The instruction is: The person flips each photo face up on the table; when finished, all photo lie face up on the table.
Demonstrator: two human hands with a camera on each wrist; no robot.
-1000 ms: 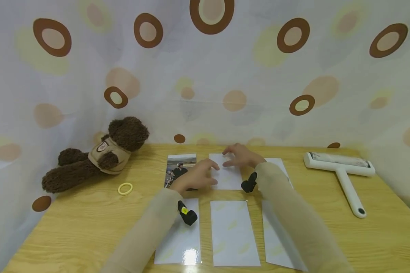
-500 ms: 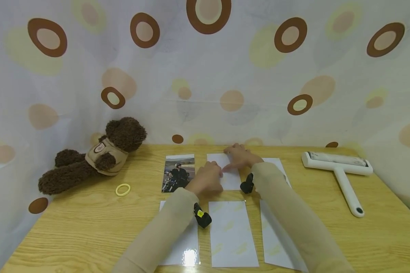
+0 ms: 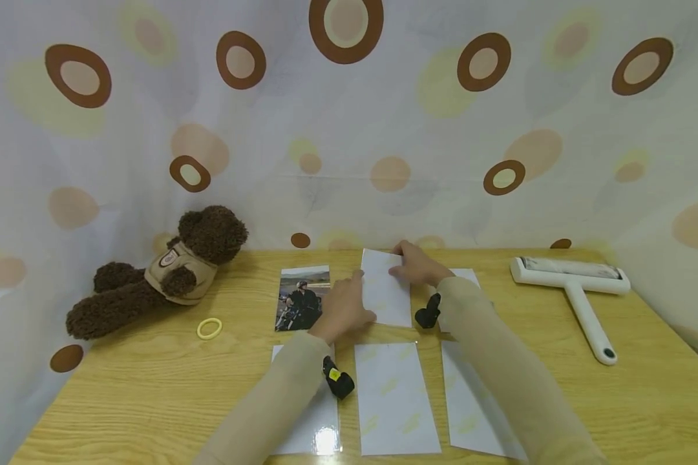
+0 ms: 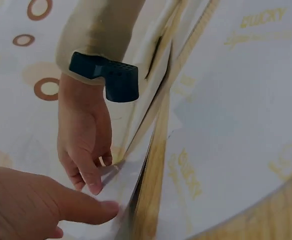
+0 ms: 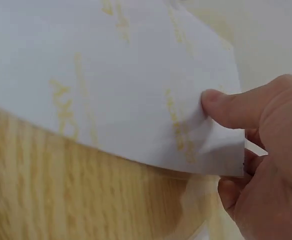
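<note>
In the head view, a sheet of photo paper [image 3: 384, 294], white with yellow lettering, is raised and tilted off the wooden table between my hands. My right hand [image 3: 417, 263] pinches its right edge; in the right wrist view my right thumb [image 5: 233, 107] lies on the white side, fingers behind. At the left edge my left hand [image 3: 343, 307] grips the sheet, its thumb over the white side and its other fingers mostly hidden. Left of it lies a face-up photo [image 3: 302, 297] of a helmeted person on a motorcycle, partly behind my left hand.
White sheets lie in the front row: left [image 3: 311, 420], middle [image 3: 397, 400] and right [image 3: 474, 410]. Another sheet [image 3: 464, 276] sits behind my right arm. A brown plush bear [image 3: 180, 271] and yellow ring [image 3: 209, 329] are at left, a white lint roller [image 3: 581, 284] at right.
Both hands have closed on the back middle sheet, and it has come up off the table, tilted. The left hand has moved right, off the motorcycle photo.
</note>
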